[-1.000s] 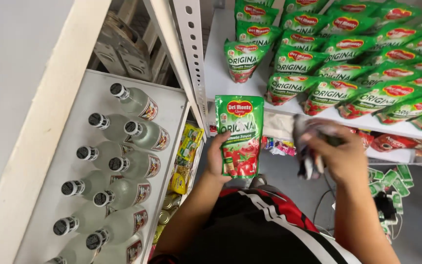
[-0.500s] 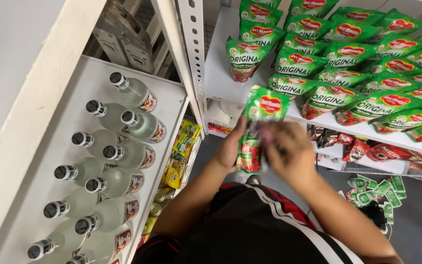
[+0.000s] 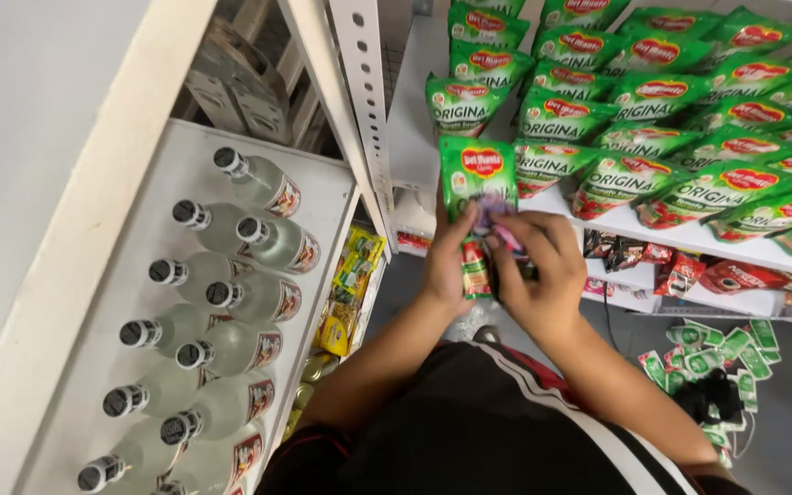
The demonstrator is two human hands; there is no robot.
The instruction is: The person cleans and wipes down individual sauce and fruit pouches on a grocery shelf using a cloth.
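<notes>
- While the left hand (image 3: pixel 448 266) pinches the pouch (image 3: pixel 478 197) by the shelf (image 3: pixel 412 137) front edge, it could slip and drop.
- The right hand (image 3: pixel 533 275), fingers curled on a purple cloth (image 3: pixel 495 209), may push it loose.

A green stand-up sauce pouch (image 3: pixel 478 197) with a red oval emblem near its top and a red tomato picture lower down is held upright in front of the white shelf edge, its printed face toward the camera. The left hand (image 3: pixel 446 266) grips its lower left side, and the right hand (image 3: pixel 533 270) covers its lower right part, pressing a small purple-and-pink thing (image 3: pixel 495 213) against the pouch's middle; what that small thing is cannot be told.
</notes>
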